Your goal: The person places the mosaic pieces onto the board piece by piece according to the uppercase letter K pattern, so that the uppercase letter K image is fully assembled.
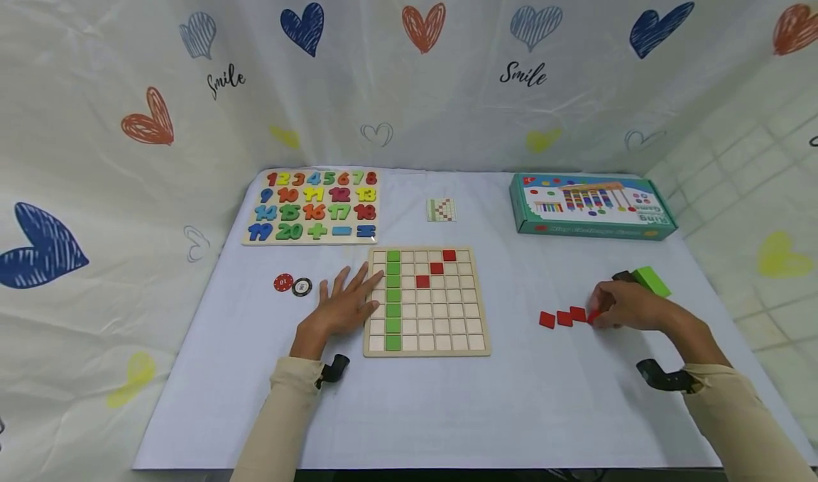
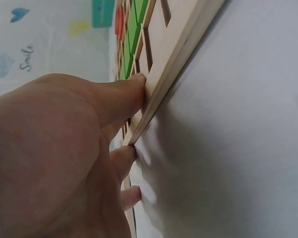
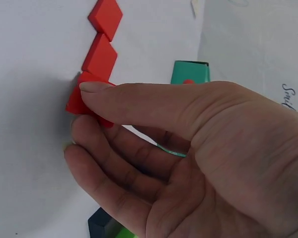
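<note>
A wooden grid board [image 1: 428, 353] lies mid-table. One column of it is filled with green tiles [image 1: 393, 296], and three red tiles [image 1: 437, 268] step diagonally near its top right. My left hand [image 1: 339, 308] rests at the board's left edge with fingers spread, the thumb [image 2: 121, 96] on the frame in the left wrist view. Off to the right, my right hand [image 1: 629, 304] pinches a red tile [image 3: 75, 99] between thumb and fingers, close over the table. Three loose red tiles [image 1: 564, 318] lie in a row just left of that hand.
Green [image 1: 652, 282] and black pieces [image 1: 623, 276] sit behind the right hand. A number puzzle [image 1: 309, 206] stands back left, a small pattern card [image 1: 441, 210] back centre, and a teal box [image 1: 594, 206] back right. Two round chips [image 1: 292, 285] lie left of the board.
</note>
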`<action>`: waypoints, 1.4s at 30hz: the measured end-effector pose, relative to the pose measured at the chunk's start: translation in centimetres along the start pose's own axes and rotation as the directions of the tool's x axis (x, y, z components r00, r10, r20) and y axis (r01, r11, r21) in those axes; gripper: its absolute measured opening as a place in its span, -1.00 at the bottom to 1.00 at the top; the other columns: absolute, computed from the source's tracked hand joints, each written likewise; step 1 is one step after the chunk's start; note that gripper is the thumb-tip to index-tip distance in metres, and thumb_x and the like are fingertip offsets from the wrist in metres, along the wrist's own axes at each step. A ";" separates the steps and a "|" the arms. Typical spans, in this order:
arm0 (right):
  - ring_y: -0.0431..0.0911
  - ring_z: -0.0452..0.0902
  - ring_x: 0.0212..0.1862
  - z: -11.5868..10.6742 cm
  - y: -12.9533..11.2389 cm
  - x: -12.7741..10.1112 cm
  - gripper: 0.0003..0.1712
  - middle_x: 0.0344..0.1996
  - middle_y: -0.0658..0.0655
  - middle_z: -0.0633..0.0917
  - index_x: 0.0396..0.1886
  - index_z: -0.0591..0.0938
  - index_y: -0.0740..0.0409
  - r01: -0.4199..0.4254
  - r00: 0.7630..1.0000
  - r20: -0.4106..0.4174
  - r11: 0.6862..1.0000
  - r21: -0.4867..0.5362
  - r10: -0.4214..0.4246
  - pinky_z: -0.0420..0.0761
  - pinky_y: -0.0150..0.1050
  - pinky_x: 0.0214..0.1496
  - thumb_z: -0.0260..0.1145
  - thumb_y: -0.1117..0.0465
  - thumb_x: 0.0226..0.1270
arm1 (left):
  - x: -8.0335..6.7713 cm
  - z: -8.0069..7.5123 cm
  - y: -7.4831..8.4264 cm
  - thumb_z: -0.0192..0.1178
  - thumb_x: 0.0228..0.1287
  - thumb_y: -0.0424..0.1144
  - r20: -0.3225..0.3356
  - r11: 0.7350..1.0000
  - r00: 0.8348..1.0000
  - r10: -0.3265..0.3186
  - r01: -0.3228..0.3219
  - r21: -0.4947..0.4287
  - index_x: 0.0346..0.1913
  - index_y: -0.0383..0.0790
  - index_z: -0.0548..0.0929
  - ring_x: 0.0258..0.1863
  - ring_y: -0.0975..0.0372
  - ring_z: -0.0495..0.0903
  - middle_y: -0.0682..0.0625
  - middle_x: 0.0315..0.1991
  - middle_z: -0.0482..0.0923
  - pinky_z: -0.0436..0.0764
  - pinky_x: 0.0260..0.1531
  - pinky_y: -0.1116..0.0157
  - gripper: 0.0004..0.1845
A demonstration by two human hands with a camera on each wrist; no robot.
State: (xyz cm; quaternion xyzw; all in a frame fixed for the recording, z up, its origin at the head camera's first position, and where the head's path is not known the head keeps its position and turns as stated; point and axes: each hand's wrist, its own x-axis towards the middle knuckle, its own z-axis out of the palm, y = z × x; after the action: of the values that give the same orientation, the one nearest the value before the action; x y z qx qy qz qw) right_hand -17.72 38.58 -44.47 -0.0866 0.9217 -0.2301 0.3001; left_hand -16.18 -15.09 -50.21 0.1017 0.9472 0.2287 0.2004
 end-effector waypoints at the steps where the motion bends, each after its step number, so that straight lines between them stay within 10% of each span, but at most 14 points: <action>1: -0.03 0.55 -0.17 -0.1 -0.1 0.0 -0.68 -0.22 0.10 0.68 -0.10 0.56 0.26 0.009 1.000 -0.001 1.000 0.007 -0.009 0.69 -0.18 -0.19 0.53 0.29 0.32 | 0.0 0.1 -0.1 0.10 0.65 -0.01 -0.003 1.000 1.000 0.001 -0.001 -0.005 0.73 0.18 0.08 0.73 -0.13 -0.39 0.00 0.77 -0.23 -0.41 0.53 -0.40 -0.26; 22: -0.02 0.60 -0.11 2.3 -10.6 6.3 -0.79 -0.20 0.07 0.75 -0.05 0.72 0.19 0.289 0.922 -0.266 0.957 -0.017 -0.283 0.63 -0.34 -0.13 0.51 0.30 0.37 | 0.0 0.0 -0.4 0.08 0.66 -0.01 -0.015 1.000 1.000 -0.002 0.002 -0.027 0.74 0.19 0.07 0.73 -0.09 -0.40 0.04 0.78 -0.24 -0.42 0.55 -0.37 -0.27; 42: -0.14 0.63 -0.21 9.5 -21.3 12.7 -0.83 -0.26 0.02 0.77 -0.11 0.73 0.20 0.541 0.828 -0.212 0.839 0.061 -0.519 0.65 -0.23 -0.08 0.53 0.32 0.35 | 1.0 1.0 -1.4 0.06 0.66 0.04 -0.015 0.999 1.000 0.009 -0.009 -0.043 0.73 0.25 0.06 0.73 -0.04 -0.44 0.11 0.77 -0.28 -0.47 0.55 -0.34 -0.27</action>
State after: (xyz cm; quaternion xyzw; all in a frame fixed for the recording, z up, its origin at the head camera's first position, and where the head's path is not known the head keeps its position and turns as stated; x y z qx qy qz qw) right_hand -21.89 12.56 -47.64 -0.2991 0.8699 -0.3658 0.1413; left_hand -16.76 -15.66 -52.01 0.0999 0.9430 0.2509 0.1946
